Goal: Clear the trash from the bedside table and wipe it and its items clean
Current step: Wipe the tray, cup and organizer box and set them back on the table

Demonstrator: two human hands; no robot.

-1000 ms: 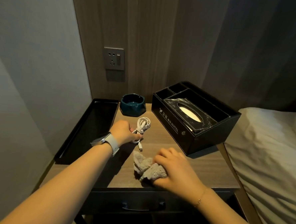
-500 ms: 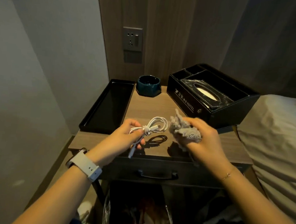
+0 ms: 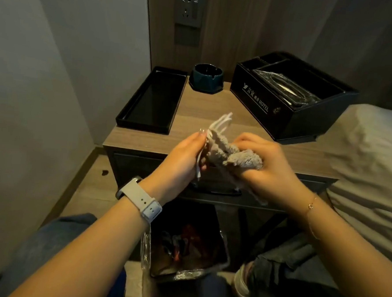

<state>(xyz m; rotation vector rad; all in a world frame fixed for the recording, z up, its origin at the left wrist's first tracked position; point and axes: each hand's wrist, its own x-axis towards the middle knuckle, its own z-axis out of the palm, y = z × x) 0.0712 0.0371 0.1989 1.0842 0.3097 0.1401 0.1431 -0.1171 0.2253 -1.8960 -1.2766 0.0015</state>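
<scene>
Left hand (image 3: 185, 157) fingers are pinching the white cable (image 3: 219, 124) above the tabletop (image 3: 206, 116) front edge while right hand (image 3: 265, 166) fingers, clamping the cloth (image 3: 233, 155), are wiping it; ashtray (image 3: 206, 79), tray (image 3: 152, 99) and tissue box (image 3: 285, 96) probably remain.

Both hands raised together (left (image 3: 185, 157), right (image 3: 267, 166)), fingers curled, gripping.

A wall socket (image 3: 189, 6) sits on the wood-panelled wall (image 3: 223, 23), high above the trash bin (image 3: 226, 260). A bed (image 3: 370, 163) in pale sheets lies right of the bin; wood-look floor (image 3: 89, 187) spreads to its left.
</scene>
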